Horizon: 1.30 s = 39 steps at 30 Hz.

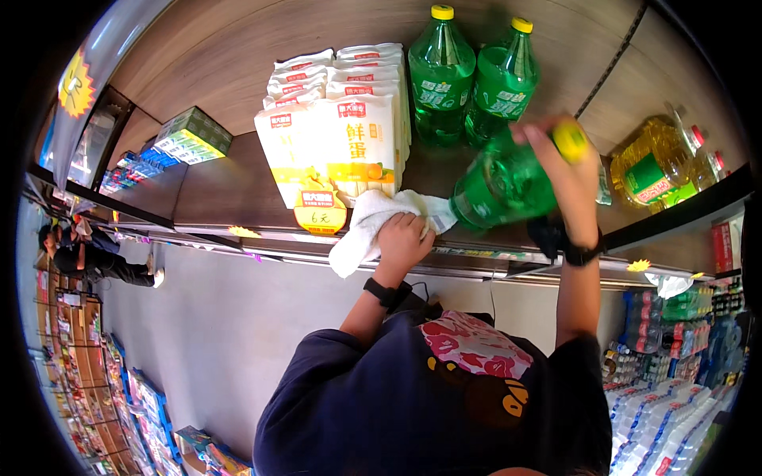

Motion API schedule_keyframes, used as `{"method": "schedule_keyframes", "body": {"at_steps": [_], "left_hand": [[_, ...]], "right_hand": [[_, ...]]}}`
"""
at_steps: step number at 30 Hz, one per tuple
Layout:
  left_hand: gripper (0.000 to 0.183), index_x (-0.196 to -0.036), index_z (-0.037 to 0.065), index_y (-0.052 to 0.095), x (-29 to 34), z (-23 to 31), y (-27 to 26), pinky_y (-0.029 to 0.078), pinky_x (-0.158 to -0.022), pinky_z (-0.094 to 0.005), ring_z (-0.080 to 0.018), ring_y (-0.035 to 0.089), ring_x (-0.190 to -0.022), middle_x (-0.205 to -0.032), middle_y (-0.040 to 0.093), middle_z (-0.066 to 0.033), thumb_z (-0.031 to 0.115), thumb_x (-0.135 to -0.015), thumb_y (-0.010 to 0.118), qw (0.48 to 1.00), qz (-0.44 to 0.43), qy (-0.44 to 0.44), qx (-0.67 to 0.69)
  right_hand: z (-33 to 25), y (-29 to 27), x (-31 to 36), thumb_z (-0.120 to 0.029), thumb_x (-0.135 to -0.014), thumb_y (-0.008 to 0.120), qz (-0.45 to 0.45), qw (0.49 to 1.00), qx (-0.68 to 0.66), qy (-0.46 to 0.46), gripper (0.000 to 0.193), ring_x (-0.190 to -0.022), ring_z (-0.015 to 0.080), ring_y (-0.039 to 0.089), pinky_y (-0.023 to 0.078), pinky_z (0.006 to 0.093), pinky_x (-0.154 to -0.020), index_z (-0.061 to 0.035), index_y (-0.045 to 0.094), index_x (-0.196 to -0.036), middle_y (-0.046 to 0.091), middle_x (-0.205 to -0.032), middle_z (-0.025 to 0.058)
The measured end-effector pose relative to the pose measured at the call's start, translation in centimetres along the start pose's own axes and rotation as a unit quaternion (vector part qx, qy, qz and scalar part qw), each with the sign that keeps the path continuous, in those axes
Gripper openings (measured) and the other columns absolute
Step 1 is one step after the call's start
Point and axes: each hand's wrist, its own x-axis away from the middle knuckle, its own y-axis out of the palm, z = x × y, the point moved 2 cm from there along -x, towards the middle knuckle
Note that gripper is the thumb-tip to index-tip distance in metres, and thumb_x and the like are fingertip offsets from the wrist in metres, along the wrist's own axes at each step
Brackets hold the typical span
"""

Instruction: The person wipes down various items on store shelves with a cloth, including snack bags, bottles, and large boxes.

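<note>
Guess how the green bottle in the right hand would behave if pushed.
The bottle, with its round body, would likely roll if laid down. Standing, its tall shape suggests it could tip when pushed near the top. Its shiny surface may feel slippery.

The person's right hand (578, 178) grips a tilted green bottle (502, 186) near its yellow cap (570, 143), while the left hand (405, 240) holds a white cloth (361, 226) at its base. Behind, two similar upright bottles (442, 83) stand beside white packages (369, 131) on the brown shelf (218, 184).
</note>
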Motion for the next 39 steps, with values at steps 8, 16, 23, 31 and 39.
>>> {"method": "schedule_keyframes", "body": {"at_steps": [8,16,23,31,39], "left_hand": [[0.016,-0.066,0.007,0.056,0.2,0.1,0.0,0.047,-0.059,-0.0411,-0.0286,0.057,-0.068,-0.067,0.055,-0.0084,0.020,-0.070,0.064,1.000,0.019,0.005,-0.005],[0.016,-0.067,0.007,0.056,0.0,0.0,-0.3,0.047,-0.060,-0.0408,-0.0283,0.057,-0.068,-0.068,0.055,-0.0081,0.020,-0.071,0.065,1.000,0.010,-0.003,-0.009],[0.016,-0.067,0.006,0.057,0.1,0.0,-0.4,0.047,-0.060,-0.0406,-0.0291,0.057,-0.067,-0.067,0.056,-0.0087,0.019,-0.070,0.065,1.000,0.005,-0.005,-0.008],[0.015,-0.065,0.008,0.057,0.3,-0.2,0.1,0.047,-0.058,-0.0387,-0.0269,0.056,-0.064,-0.065,0.054,-0.0075,0.019,-0.070,0.066,0.999,0.040,0.008,0.008],[0.015,-0.065,0.009,0.056,-0.1,-0.6,0.3,0.048,-0.058,-0.0373,-0.0253,0.056,-0.065,-0.068,0.054,-0.0064,0.020,-0.070,0.064,0.998,0.054,0.016,-0.024]], "right_hand": [[4.0,2.9,-4.7,-0.030,-0.079,0.075,0.060,0.989,0.115,-0.075,0.035,-0.055,0.0101,0.059,0.044,0.0240,-0.053,-0.0050,0.062,-0.100,0.069,-0.080,0.0044],[4.3,2.4,-1.5,-0.030,-0.066,0.085,0.033,0.976,0.195,-0.092,0.079,-0.107,0.0300,0.059,0.047,0.0369,-0.090,-0.0003,0.046,-0.128,0.058,-0.118,0.0199],[4.3,0.9,-0.5,-0.019,-0.055,0.089,-0.106,0.972,0.195,-0.077,0.112,-0.131,0.0336,0.037,0.032,0.0397,-0.107,-0.0048,0.024,-0.144,0.036,-0.140,0.0213],[5.6,-0.8,-2.5,-0.014,-0.052,0.090,-0.149,0.970,0.186,-0.040,0.118,-0.129,0.0297,0.041,0.034,0.0364,-0.106,-0.0036,0.020,-0.147,0.041,-0.139,0.0185],[5.7,1.7,-4.7,-0.011,-0.057,0.085,-0.189,0.970,0.154,-0.019,0.115,-0.127,0.0262,0.042,0.033,0.0350,-0.106,-0.0038,0.015,-0.148,0.041,-0.139,0.0165]]}}
